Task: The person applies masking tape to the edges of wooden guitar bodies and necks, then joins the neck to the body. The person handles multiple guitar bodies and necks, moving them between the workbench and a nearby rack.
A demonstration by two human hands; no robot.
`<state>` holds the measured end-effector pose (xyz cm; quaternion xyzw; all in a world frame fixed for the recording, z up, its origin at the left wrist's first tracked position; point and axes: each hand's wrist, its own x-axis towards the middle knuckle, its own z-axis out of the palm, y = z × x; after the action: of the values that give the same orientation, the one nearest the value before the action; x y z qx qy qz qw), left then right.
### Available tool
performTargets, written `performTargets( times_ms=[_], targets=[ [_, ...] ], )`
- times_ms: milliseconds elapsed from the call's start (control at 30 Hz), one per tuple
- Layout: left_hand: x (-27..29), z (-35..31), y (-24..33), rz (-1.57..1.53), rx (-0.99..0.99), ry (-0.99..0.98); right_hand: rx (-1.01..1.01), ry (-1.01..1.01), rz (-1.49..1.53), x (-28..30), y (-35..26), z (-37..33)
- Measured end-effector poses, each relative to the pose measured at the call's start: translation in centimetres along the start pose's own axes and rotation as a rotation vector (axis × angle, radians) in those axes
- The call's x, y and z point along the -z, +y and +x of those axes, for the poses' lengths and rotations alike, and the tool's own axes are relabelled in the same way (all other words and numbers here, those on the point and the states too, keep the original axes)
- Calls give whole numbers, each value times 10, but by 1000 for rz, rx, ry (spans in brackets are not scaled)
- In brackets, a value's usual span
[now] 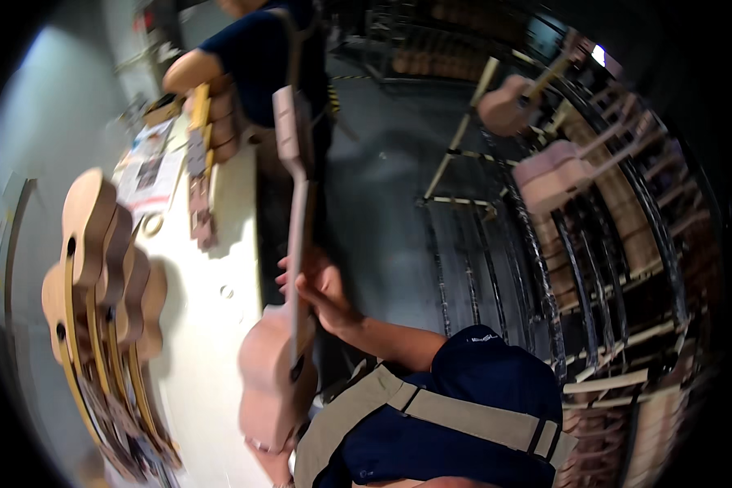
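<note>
An unfinished pale wooden ukulele (272,382) stands nearly upright in front of me, its body low and its headstock at the top. My right hand (321,285) is closed around the neck, thumb on the near side and fingertips showing behind it. At the body's bottom end, my left hand (275,462) grips the lower edge; most of its fingers are hidden. The soundhole faces right, partly in view beside my apron strap.
A white worktable (211,350) runs along the left. Several ukuleles (89,220) lean together on it, with papers (153,180) and a tape roll (151,224) farther back. A co-worker (260,57) stands at the far end. Racks (545,301) holding instruments fill the right.
</note>
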<state>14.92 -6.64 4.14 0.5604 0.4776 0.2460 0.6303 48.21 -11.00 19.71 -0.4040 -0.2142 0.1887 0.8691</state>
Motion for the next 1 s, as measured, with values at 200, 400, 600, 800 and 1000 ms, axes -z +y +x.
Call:
performTargets(
  times_ms=[200, 400, 600, 800, 1000],
  targets=[
    [-198, 60, 130, 362, -470, -696, 566, 503, -190, 147, -156, 36],
    [-330, -12, 335, -915, -716, -1399, 1128, 780, -348, 247, -343, -25],
    [-391, -88, 402, -951, -466, -1593, 1433, 941, -624, 348, -476, -59],
    [-427, -109, 420, -847, -222, -1453, 1253, 1125, -780, 509, -523, -70],
    [-404, -162, 450, -927, -249, -1114, 1038, 1025, -362, 596, -554, -36]
  ],
)
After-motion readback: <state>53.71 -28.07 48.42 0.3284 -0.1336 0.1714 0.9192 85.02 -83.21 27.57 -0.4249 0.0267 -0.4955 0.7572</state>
